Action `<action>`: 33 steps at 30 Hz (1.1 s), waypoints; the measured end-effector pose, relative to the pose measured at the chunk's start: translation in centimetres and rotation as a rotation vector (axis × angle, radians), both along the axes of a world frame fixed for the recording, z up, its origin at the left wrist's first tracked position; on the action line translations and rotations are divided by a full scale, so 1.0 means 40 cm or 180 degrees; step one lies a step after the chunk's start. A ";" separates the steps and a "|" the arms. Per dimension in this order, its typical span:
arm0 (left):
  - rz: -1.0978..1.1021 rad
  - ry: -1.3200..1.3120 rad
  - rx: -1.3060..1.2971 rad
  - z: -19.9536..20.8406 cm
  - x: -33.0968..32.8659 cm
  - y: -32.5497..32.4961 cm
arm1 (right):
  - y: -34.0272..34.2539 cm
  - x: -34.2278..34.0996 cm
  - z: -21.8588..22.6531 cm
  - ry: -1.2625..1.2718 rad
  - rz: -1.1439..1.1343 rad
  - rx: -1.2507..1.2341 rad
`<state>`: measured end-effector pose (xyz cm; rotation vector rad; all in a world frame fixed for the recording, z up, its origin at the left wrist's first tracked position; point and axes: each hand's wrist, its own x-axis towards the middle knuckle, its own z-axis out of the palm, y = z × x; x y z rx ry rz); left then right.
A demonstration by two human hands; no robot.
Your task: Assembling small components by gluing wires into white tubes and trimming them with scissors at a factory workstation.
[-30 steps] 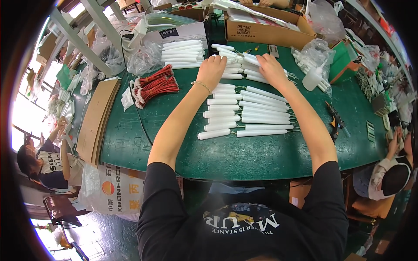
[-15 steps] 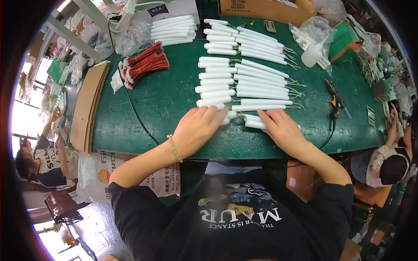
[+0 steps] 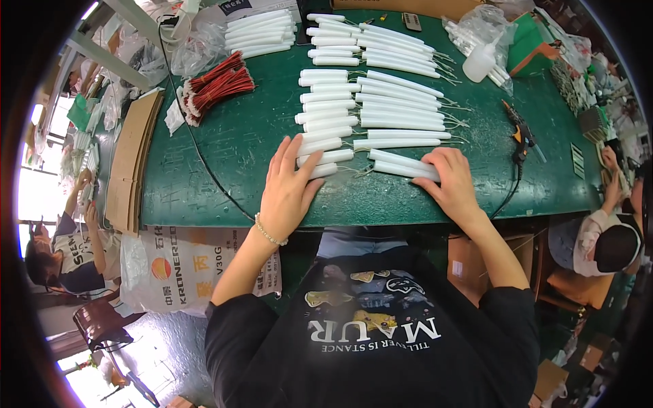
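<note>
White plastic tubes with thin wires lie in rows on the green table, short ones at the left and long ones at the right. My left hand [image 3: 287, 183] rests with fingers spread at the left ends of the nearest short white tubes [image 3: 328, 157], partly covering them. At the near end of the right column, the thumb and fingers of my right hand [image 3: 451, 178] close round the right ends of two long white tubes [image 3: 401, 163]. Thin wires run in the gap between these short and long tubes.
Red wire bundles [image 3: 216, 85] and stacked white tubes [image 3: 260, 34] lie at the far left. A black cable crosses the table's left side. A glue gun [image 3: 522, 139] lies at right; a white squeeze bottle [image 3: 479, 64] is beyond it. Co-workers sit on both sides.
The nearest tubes, hidden before under my hands, now show more. My left hand has shifted left with its fingers spread; my right hand has moved right to the long tubes' ends.
</note>
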<state>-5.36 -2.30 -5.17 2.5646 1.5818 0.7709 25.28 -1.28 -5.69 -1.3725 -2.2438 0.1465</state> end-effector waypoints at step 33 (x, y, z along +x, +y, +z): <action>0.0507 -0.1208 -0.0557 -0.009 0.028 -0.020 | 0.161 0.050 -0.012 0.0199 -0.0505 0.0192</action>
